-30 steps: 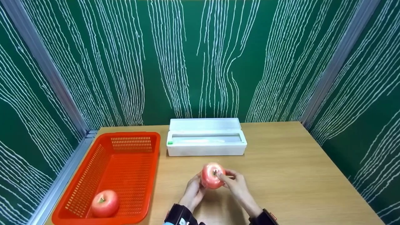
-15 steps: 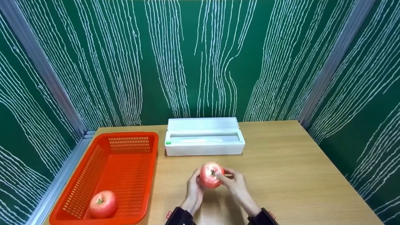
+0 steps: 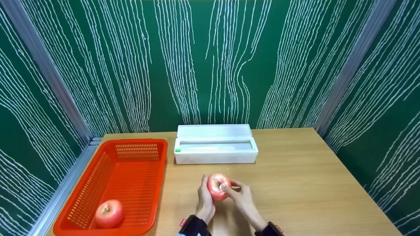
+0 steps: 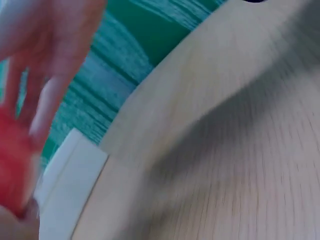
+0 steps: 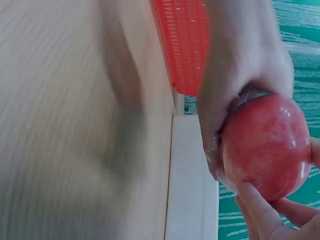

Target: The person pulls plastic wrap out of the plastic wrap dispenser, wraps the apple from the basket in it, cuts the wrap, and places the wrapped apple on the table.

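Note:
A glossy red apple (image 3: 215, 195) is held between both hands above the table, its stem end facing up. Clear, wrinkled film shines on its surface (image 5: 265, 145) in the right wrist view. My left hand (image 3: 205, 200) cups the apple's left side, palm against it. With the thumb at the stem hollow and fingers on the right side, my right hand (image 3: 243, 200) grips it. A second apple (image 3: 109, 214), with a green stem, sits at the near end of the orange basket (image 3: 157, 193).
At the back of the wooden table (image 3: 295, 183) stands a long white box (image 3: 216, 158), lid raised, with a green tab at its left corner. The basket occupies the left side. Green walls (image 3: 203, 82) with white streaks and metal posts (image 3: 354, 65) enclose the table.
Both hands and the apple have shifted slightly left and nearer to me. The left fingers now reach farther up along the apple's side. Basket and white box stay put.

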The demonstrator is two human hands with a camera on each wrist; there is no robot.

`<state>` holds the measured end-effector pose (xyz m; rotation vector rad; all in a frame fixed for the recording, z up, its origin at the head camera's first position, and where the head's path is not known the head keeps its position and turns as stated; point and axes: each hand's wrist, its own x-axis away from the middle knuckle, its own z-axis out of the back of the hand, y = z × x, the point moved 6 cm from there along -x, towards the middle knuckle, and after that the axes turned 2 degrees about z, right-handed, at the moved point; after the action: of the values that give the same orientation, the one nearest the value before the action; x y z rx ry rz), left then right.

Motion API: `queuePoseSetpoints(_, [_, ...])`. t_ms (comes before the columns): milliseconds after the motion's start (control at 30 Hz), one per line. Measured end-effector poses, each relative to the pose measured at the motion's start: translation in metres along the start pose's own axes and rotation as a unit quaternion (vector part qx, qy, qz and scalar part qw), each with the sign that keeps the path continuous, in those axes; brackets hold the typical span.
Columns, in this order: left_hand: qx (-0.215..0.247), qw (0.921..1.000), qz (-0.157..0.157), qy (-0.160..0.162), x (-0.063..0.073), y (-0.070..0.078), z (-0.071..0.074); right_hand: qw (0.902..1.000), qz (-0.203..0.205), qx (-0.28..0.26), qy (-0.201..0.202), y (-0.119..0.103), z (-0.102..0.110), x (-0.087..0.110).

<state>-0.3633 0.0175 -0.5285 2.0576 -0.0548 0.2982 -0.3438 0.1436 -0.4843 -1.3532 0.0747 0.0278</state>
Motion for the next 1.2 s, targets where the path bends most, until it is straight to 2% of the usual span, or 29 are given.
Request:
queuePoseSetpoints(133, [-0.013, 0.9969, -0.018, 0.075, 0.002, 0.002, 0.005, 0.9994, 0.002, 0.033, 0.011, 0.0, -0.003, -0.001])
queuePoseSetpoints(233, [-0.014, 0.9955, -0.012, 0.093, 0.001, 0.003, 0.007, 0.999, 0.012, 0.043, 0.011, -0.002, -0.003, -0.002])
queuePoseSetpoints(333, [-0.017, 0.997, -0.007, 0.075, -0.003, 0.004, 0.008, 0.9973, 0.049, 0.052, -0.012, -0.006, -0.004, -0.001])
queuePoseSetpoints(467, [-0.006, 0.9999, 0.004, 0.014, -0.007, 0.006, 0.005, 0.9915, 0.103, 0.062, -0.049, -0.012, -0.005, 0.001])
queuePoseSetpoints(567, [0.012, 0.9994, 0.022, -0.023, -0.008, 0.004, 0.002, 0.9892, 0.124, 0.051, -0.059, -0.015, -0.006, 0.0])
queuePoseSetpoints(667, [0.031, 0.9985, 0.036, -0.028, -0.008, 0.001, 0.002, 0.988, 0.134, 0.036, -0.069, -0.014, -0.009, -0.002])
queuePoseSetpoints(733, [0.042, 0.9981, 0.038, -0.025, -0.008, -0.002, 0.002, 0.9871, 0.134, 0.043, -0.075, -0.012, -0.01, -0.002])
queuePoseSetpoints(833, [0.036, 0.998, 0.041, -0.031, -0.007, -0.004, 0.0, 0.9829, 0.146, 0.084, -0.073, -0.01, -0.01, -0.003])
queuePoseSetpoints(900, [0.02, 0.9977, 0.042, -0.05, -0.007, -0.004, -0.003, 0.9801, 0.154, 0.111, -0.058, -0.009, -0.008, -0.003])
queuePoseSetpoints(967, [-0.022, 0.9969, 0.028, -0.07, -0.006, -0.001, -0.005, 0.9798, 0.154, 0.12, -0.043, -0.007, -0.005, -0.004])
queuePoseSetpoints(1033, [-0.087, 0.9922, -0.015, -0.088, -0.007, 0.006, -0.004, 0.9839, 0.139, 0.11, -0.025, -0.004, 0.0, -0.006])
queuePoseSetpoints(1100, [-0.164, 0.9805, -0.071, -0.081, -0.006, 0.015, 0.002, 0.9877, 0.12, 0.1, -0.008, -0.001, 0.009, -0.009])
queuePoseSetpoints(1133, [-0.207, 0.9706, -0.1, -0.071, -0.005, 0.02, 0.006, 0.989, 0.111, 0.097, -0.002, 0.001, 0.014, -0.011])
queuePoseSetpoints(1200, [-0.3, 0.9404, -0.151, -0.054, -0.002, 0.029, 0.013, 0.9913, 0.09, 0.095, 0.016, 0.006, 0.028, -0.015])
